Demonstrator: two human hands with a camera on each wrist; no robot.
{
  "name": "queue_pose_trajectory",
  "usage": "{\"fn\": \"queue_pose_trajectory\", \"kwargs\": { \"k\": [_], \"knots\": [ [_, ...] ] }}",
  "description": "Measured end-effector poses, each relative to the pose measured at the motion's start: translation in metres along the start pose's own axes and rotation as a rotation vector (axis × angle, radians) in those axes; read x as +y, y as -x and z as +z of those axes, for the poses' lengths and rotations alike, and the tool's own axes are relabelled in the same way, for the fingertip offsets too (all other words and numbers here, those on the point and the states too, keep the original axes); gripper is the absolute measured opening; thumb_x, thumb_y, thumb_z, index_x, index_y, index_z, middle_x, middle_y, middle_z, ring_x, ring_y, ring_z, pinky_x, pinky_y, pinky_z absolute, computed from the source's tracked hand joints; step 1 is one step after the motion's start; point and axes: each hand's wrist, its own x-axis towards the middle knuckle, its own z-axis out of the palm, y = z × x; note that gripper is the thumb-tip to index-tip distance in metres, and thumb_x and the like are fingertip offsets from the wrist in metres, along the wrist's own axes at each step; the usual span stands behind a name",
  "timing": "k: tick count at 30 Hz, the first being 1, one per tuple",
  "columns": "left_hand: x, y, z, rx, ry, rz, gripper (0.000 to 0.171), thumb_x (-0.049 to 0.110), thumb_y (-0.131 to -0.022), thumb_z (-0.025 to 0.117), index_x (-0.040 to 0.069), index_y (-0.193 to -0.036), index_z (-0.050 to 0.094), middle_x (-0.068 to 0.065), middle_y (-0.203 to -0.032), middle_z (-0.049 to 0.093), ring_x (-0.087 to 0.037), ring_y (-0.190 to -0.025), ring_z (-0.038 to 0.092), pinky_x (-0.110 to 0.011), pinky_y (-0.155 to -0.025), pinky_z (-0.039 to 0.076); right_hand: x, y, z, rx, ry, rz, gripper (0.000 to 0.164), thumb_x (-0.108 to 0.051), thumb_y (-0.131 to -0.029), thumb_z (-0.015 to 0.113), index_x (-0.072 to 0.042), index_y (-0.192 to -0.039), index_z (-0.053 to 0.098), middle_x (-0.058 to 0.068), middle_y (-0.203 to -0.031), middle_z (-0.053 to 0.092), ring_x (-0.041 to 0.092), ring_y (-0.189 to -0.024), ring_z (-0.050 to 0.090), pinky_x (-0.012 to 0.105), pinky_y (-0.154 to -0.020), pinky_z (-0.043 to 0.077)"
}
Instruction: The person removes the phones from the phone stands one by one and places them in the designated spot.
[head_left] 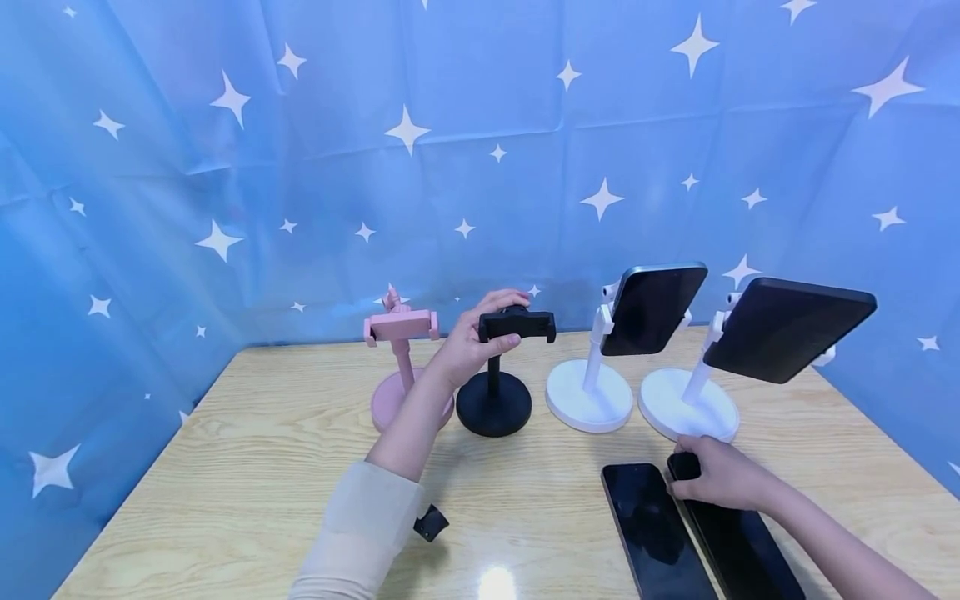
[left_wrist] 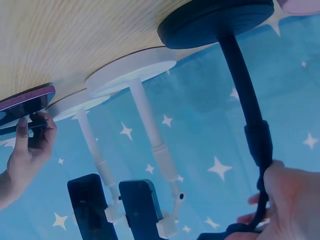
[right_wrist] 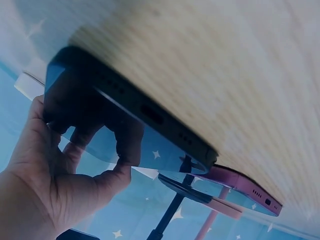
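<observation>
My left hand (head_left: 467,343) grips the holder at the head of a black phone stand (head_left: 495,408); its clamp has no phone in it. In the left wrist view, that hand (left_wrist: 292,200) is at the stand's neck, partly out of frame. My right hand (head_left: 723,475) pinches the far end of a black phone (head_left: 738,546) lying screen up on the table. The right wrist view shows the hand (right_wrist: 75,185) curled over this phone's glossy screen (right_wrist: 95,115). A second phone (head_left: 652,521), with a purplish frame, lies just left of it.
A pink phone stand (head_left: 401,327) stands left of the black one. On the right, two white stands hold phones: a bluish-edged phone (head_left: 652,308) and a black phone (head_left: 791,329). A small black piece (head_left: 431,523) lies by my left sleeve. A blue starry curtain (head_left: 480,167) hangs behind the wooden table (head_left: 247,467).
</observation>
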Motion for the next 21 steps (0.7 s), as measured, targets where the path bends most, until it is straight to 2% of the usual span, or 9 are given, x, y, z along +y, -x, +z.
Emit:
{"fn": "queue_pose_trajectory", "kwargs": {
  "k": [7,14,21],
  "knots": [
    [-0.0003,0.0012,0.0007,0.009,0.0,-0.001,0.036,-0.003,-0.085,0.056,-0.005,-0.121,0.05,-0.016,-0.137,0.04,-0.016,-0.128,0.034,-0.043,-0.1,0.033,0.0004,-0.0009,0.0026,0.057,0.085,-0.017,0.035,-0.021,-0.069,0.073,0.0,-0.092,0.058,0.004,-0.082,0.059,0.019,-0.074,0.051,0.034,-0.063,0.042],
    [-0.0002,0.0012,0.0023,0.024,-0.005,-0.003,0.036,-0.004,-0.085,0.055,-0.004,-0.121,0.05,-0.012,-0.137,0.041,-0.017,-0.128,0.034,-0.045,-0.101,0.031,-0.0014,-0.0016,0.0065,0.097,0.176,0.02,0.038,-0.024,-0.067,0.071,0.001,-0.093,0.058,0.005,-0.083,0.059,0.025,-0.08,0.053,0.051,-0.072,0.034],
    [-0.0022,0.0006,0.002,0.021,-0.015,0.006,0.037,-0.003,-0.085,0.056,-0.006,-0.121,0.049,-0.012,-0.138,0.041,-0.017,-0.129,0.033,-0.044,-0.101,0.031,-0.0007,-0.0016,0.0084,0.1,0.18,0.03,0.039,-0.024,-0.067,0.07,0.002,-0.092,0.058,0.006,-0.083,0.059,0.026,-0.08,0.053,0.051,-0.073,0.034]
  ]
}}
